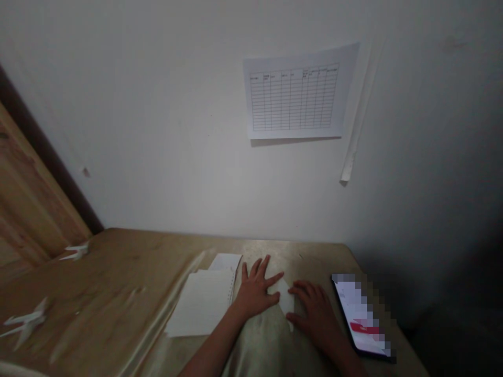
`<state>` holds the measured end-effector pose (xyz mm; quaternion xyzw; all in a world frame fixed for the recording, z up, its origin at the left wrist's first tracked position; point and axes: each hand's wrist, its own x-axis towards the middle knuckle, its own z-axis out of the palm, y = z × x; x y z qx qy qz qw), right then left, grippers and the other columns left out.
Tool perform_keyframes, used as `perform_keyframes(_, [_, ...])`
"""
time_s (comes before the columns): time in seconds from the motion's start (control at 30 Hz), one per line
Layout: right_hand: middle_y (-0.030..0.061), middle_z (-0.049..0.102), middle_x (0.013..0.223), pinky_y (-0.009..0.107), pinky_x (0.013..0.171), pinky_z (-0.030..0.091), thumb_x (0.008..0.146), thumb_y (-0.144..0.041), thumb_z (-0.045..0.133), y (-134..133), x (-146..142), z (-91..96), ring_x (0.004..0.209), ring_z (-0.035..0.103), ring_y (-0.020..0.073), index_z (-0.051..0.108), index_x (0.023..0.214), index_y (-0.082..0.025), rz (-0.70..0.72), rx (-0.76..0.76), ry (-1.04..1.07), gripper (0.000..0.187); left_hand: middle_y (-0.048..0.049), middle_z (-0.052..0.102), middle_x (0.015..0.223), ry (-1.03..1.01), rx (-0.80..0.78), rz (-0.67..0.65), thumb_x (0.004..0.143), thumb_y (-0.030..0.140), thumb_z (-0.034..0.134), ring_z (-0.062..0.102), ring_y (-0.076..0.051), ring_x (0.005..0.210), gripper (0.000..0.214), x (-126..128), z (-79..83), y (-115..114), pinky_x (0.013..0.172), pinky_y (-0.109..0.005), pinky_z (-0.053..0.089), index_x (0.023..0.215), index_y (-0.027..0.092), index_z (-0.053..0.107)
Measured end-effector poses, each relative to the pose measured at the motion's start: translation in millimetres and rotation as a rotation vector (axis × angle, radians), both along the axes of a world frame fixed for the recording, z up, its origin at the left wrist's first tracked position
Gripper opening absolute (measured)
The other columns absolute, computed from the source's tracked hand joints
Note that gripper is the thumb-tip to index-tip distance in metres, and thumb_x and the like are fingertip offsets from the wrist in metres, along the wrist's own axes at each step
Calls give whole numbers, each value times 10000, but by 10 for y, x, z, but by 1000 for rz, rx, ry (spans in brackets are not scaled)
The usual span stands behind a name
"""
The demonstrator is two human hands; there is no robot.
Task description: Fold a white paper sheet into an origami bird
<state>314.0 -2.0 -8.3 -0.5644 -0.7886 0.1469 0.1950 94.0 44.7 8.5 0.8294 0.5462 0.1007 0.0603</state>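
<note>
White folded paper (pixel 285 299) lies on the tan table (pixel 118 283) directly between the two hands, its long axis running away from the person toward the wall. The left hand (pixel 254 293) lies flat with its fingers spread, their tips on the paper's left edge. The right hand (pixel 315 310) rests its fingers close together on the right edge, gripping nothing. Both hands are equally near. Lined sheets (pixel 202 309) lie just left, a phone (pixel 359 314) just right.
</note>
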Motion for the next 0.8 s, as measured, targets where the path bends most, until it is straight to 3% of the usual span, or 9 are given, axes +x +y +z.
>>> perform_keyframes(0.07, [22,527,1425,469,1161,232,785,-482,680,-3,5,-8,1347,413,284,596,1265,-341,-1,5,-2,508,25,89,1670,-25,41,-13,838,439,692,181,-407,1488,690,6,13,-73,1116,-761,59,1433,549,361])
perform_keyframes(0.17, [21,528,1427,464,1158,246,794,-494,669,-9,13,-11,1351,413,282,598,1264,-338,2,18,-3,501,58,120,1664,-56,60,-63,896,407,647,229,-374,1474,511,33,31,-208,1142,-732,89,1357,552,480])
perform_keyframes(0.23, [25,532,1424,460,1149,264,797,-495,664,-12,15,-12,1347,419,284,605,1252,-328,7,26,-1,489,98,157,1653,-66,30,-116,880,460,665,243,-370,1466,401,50,31,-287,1148,-727,86,1256,569,575])
perform_keyframes(0.33, [43,541,1413,468,1138,280,791,-488,667,-8,9,-33,1334,435,297,613,1225,-301,0,47,3,476,103,199,1642,-90,-12,-75,900,529,610,255,-369,1461,334,56,14,-350,1140,-738,79,1228,588,585])
perform_keyframes(0.67, [44,582,1360,457,1110,326,787,-455,667,25,-16,-103,1285,480,290,622,1190,-286,-43,103,11,439,78,236,1636,-92,-26,50,812,752,547,205,-399,1478,502,1,-91,-285,1117,-759,25,1295,627,492])
perform_keyframes(0.8, [44,588,1348,457,1112,319,785,-436,670,36,-19,-104,1279,487,284,619,1185,-277,-44,95,9,434,41,342,1592,-93,4,100,866,718,498,245,-374,1466,433,34,-136,-259,1119,-750,41,1286,614,515])
